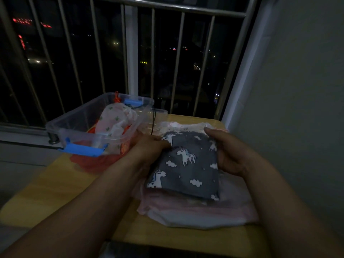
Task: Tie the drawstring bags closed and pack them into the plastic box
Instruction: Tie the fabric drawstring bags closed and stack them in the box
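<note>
A dim room at night, seen from above a person's two bare forearms reaching over a yellow table (55, 187).

Furthest left, just beyond and to the left of the left hand (149, 146), stands a clear plastic box (74, 111) with blue latches. It is open and already holds a white patterned bag (115, 118). A red bag (89, 162) shows at its base.

The left hand curls its fingers over the upper left edge of a grey unicorn-print bag (186, 164). The bag lies between the two hands, on top of a pile of pale bags (195, 215). Its long axis runs away from the person, with the far end, probably the mouth, level with the fingertips.

A thin dark cord (153, 120) runs beyond the left hand towards the box; whether it belongs to this bag cannot be told.

The right hand (229, 151) grips the bag's upper right edge, thumb on top and fingers hidden beneath.

The bag looks flat and not yet drawn shut. The box sits on the left hand's side, almost touching it, so packing likely means carrying the bag leftward and away.
</note>
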The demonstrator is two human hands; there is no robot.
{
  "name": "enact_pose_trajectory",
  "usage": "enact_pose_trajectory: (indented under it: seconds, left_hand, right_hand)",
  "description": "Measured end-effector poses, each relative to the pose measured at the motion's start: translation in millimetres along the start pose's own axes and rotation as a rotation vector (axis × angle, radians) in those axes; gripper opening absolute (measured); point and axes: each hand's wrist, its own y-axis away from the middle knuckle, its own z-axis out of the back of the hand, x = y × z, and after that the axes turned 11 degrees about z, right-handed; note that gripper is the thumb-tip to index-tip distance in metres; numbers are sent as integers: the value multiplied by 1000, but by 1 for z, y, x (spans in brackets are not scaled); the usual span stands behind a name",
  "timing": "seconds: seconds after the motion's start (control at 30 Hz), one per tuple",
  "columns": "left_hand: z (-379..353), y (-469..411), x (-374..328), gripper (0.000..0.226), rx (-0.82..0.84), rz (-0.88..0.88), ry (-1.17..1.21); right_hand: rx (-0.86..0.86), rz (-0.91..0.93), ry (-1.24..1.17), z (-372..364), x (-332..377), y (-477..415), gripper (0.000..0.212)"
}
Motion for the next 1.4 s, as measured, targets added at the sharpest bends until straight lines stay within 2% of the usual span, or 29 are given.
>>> enact_pose_trajectory:
  seconds: [0.1,0.17,0.27,0.33,0.43,0.57,0.67,0.73,0.87,1.07,1.13,1.2,1.3,1.4]
  left_hand:
    - [0,9,-2,12,97,63,-22]
    - [0,11,-3,24,182,100,-5]
    - [0,13,-3,34,288,132,218]
    - [-1,12,-2,30,269,125,328]
    - [-1,7,0,15,207,30,286]
    - [-4,4,-1,32,203,-42,189]
    - [-7,7,-2,28,209,-77,214]
    - [-7,6,-2,33,190,-93,254]
    - [-6,5,-1,38,142,-131,288]
    - [-9,-1,0,41,190,-82,453]
    - [-10,0,0,39,200,-74,506]
    - [-11,-1,0,38,221,-56,587]
    - [-11,-9,0,39,246,-75,708]
    - [-10,-18,0,38,238,-115,754]
  right_hand:
    - [-118,-15,-4,-3,-10,-6,35]
    - [-142,-21,17,-2,-12,-7,30]
    - [-101,-16,37,0,-5,0,21]
    - [-23,-9,35,5,-3,3,18]
    - [44,29,34,5,-4,5,19]
    - [-53,117,-10,1,-7,1,24]
    - [-68,159,72,1,-13,0,23]
    - [-89,192,137,0,-16,-2,22]
    - [-105,194,125,1,-18,-7,24]
    - [-167,205,-11,2,-8,-14,30]
    - [-185,189,-164,3,-6,-11,39]
    - [-181,165,-303,7,-7,-7,37]
    - [-227,160,-404,13,-6,-4,30]
    - [-280,130,-462,14,-2,-2,34]
